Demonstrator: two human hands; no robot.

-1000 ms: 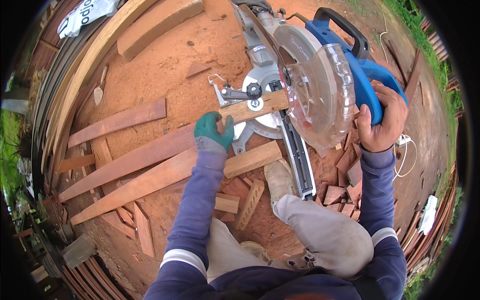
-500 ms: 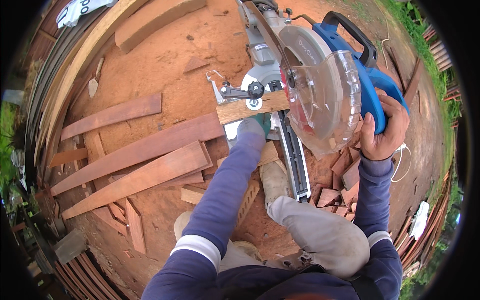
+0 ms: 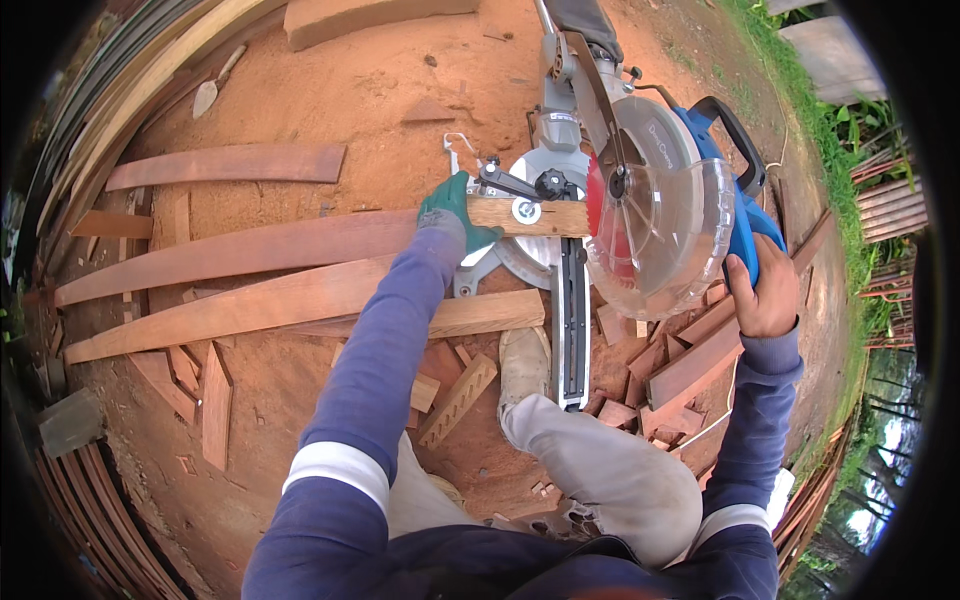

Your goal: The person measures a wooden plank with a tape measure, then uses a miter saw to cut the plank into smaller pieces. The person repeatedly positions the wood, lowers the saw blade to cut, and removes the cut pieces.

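My left hand [image 3: 452,214], in a green glove, is closed round the left end of a brown wooden block [image 3: 556,216]. That block lies across the bed of a mitre saw [image 3: 655,170], under a clamp with a black knob [image 3: 551,184]. My bare right hand [image 3: 770,296] is wrapped round the saw's blue handle [image 3: 742,235]. A clear guard [image 3: 665,250] and a red-sided blade [image 3: 594,200] stand right at the block's right end; whether they touch is unclear. Left of my gloved hand stretches a long reddish board [image 3: 260,245]; its right end is hidden by the hand.
More boards [image 3: 225,168] lie on the orange ground to the left. Offcuts [image 3: 690,370] are heaped right of the saw's slotted arm [image 3: 572,340]. My shoe [image 3: 524,365] is close to that arm. A trowel [image 3: 215,85] lies at the far left.
My left hand has gone from the near side of the block to its left end and now grips it. My right hand stays on the saw handle. The whole view has shifted.
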